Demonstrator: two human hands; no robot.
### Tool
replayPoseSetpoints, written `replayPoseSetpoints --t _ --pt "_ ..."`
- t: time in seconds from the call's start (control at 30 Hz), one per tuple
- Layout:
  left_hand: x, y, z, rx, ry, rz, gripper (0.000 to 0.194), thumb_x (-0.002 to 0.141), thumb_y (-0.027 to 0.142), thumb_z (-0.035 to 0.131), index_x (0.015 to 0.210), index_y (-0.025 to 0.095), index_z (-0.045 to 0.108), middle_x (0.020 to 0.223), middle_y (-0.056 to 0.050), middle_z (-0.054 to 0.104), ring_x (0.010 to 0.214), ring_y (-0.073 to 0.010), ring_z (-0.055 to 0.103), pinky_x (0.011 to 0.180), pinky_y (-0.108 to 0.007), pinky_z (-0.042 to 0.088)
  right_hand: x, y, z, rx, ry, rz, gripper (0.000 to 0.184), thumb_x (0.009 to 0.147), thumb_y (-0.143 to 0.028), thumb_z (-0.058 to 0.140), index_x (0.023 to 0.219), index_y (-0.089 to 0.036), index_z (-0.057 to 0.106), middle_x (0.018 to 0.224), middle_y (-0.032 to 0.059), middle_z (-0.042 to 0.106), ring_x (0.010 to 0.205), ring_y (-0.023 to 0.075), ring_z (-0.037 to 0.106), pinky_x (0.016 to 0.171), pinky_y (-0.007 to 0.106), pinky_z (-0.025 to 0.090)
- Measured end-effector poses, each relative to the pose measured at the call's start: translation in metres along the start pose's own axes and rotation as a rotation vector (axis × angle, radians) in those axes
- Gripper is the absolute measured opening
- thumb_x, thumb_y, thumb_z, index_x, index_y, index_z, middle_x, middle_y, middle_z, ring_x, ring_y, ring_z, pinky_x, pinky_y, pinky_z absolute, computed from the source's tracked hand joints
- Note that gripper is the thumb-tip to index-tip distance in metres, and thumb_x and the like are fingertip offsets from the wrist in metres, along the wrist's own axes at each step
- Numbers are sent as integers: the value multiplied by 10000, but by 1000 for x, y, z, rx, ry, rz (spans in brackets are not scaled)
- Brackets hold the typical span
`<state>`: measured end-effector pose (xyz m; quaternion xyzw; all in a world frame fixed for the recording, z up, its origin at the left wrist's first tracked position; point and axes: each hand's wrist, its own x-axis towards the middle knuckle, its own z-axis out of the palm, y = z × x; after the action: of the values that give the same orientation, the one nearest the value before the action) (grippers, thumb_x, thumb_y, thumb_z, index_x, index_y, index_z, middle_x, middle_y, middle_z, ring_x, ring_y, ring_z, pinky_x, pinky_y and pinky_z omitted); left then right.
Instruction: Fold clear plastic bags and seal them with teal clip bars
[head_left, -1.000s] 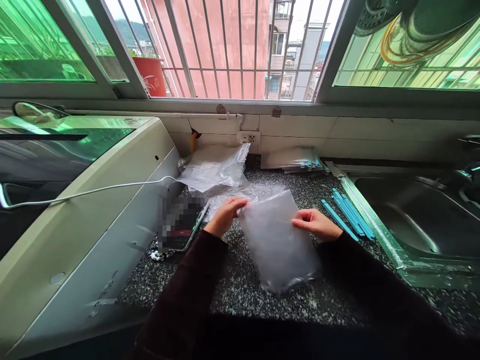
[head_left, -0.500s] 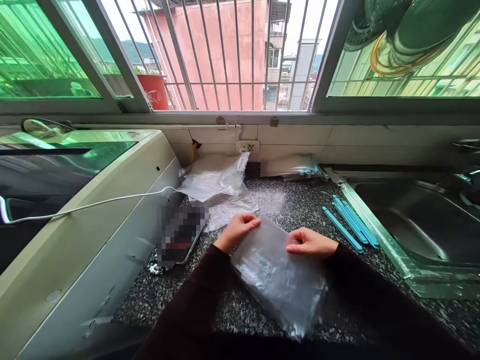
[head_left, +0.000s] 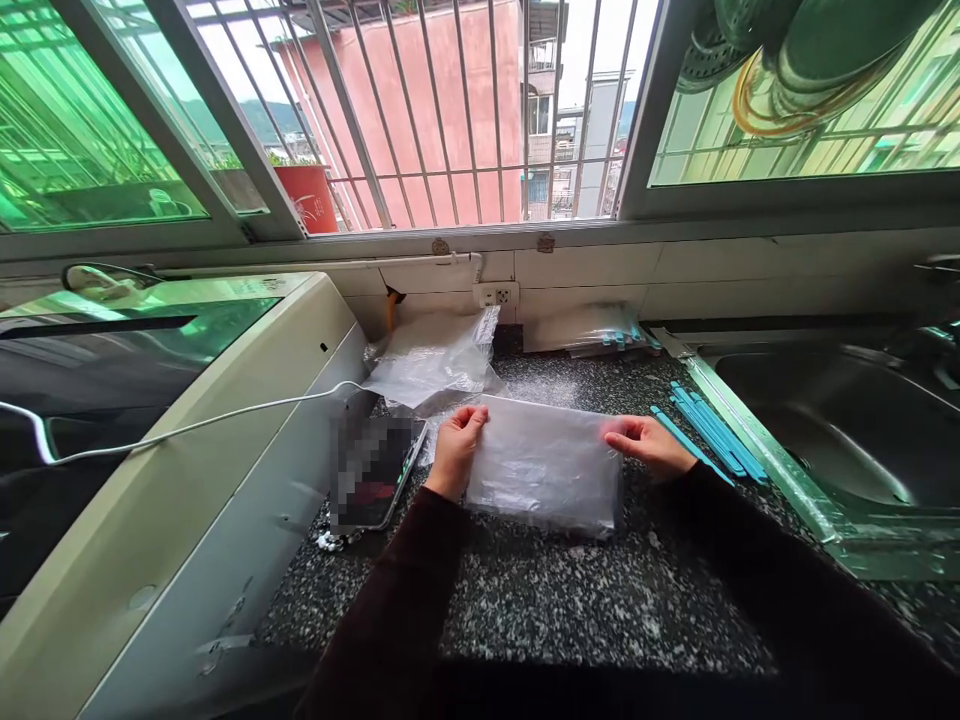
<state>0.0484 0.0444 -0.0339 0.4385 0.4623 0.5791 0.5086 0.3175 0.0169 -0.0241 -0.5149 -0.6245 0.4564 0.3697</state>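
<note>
The clear plastic bag (head_left: 544, 465) has turned since a moment ago. Before, its long side ran from the person out toward the window, a bit slanted. Now its long side runs left to right, flat on the speckled surface (head_left: 570, 600). The left hand (head_left: 456, 448) has its fingers (head_left: 474, 418) pinched shut on the bag's top left corner. The right hand (head_left: 649, 444) pinches the top right corner. A phone (head_left: 375, 472) lies just left of the left hand. Blue strips (head_left: 712, 432) lie just right of the right hand, beside the sink (head_left: 840, 430). Farther back sits crumpled plastic (head_left: 435, 360), near the wall socket (head_left: 496, 295).
</note>
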Motion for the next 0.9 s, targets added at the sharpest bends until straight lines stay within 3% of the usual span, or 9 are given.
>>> replayPoseSetpoints --t 0.07,0.2,0.27,0.33,0.5,0.63,0.77,0.9 --pt "0 0 -3 -19 -71 -41 431 521 546 702 589 151 543 521 51 458 487 -60 352 471 -188 267 3 6 2 33 86 -4 487 488 -628 696 585 -161 597 603 8 559 577 128 470 565 281 396" --pt "-4 0 -9 133 -465 -244 437 558 562 683 638 138 620 495 34 473 435 -63 328 423 -202 212 10 21 -4 72 279 -55 483 459 -641 701 543 -181 581 566 -2 553 556 128 471 557 284 410" --pt "-7 0 -10 228 -559 -262 394 540 512 716 604 132 634 484 25 490 438 -64 331 427 -206 197 12 25 -8 75 310 -61 486 475 -652 689 558 -185 581 571 0 558 560 132 475 558 283 409" --pt "-7 0 -10 242 -513 -222 376 514 488 736 571 131 633 477 24 498 442 -62 333 435 -207 200 11 24 -10 73 262 -57 504 492 -670 670 603 -183 599 611 11 581 591 143 497 573 284 412" --pt "-4 -1 -11 124 -294 -128 405 503 506 733 622 131 636 527 17 537 454 -60 365 442 -202 247 5 12 -4 7 -39 53 511 469 -633 707 611 -150 620 574 4 560 554 128 469 539 272 376" --pt "-5 -1 -10 151 -379 -186 427 536 509 708 714 128 633 593 8 564 483 -78 415 437 -207 274 3 7 -1 53 10 71 481 496 -607 706 595 -146 605 562 -10 544 537 107 437 529 260 347" --pt "-7 -2 -7 176 -403 -182 369 536 469 708 578 133 559 484 39 478 434 -58 364 433 -205 254 5 11 -5 55 42 98 480 483 -593 720 592 -141 601 561 -15 537 537 100 422 527 253 325" --pt "-5 -5 -8 160 -400 -142 377 589 464 674 514 150 481 438 51 428 416 -52 348 435 -202 242 5 14 -11 8 -17 106 484 511 -599 707 586 -132 606 546 -15 526 516 89 401 505 244 300"
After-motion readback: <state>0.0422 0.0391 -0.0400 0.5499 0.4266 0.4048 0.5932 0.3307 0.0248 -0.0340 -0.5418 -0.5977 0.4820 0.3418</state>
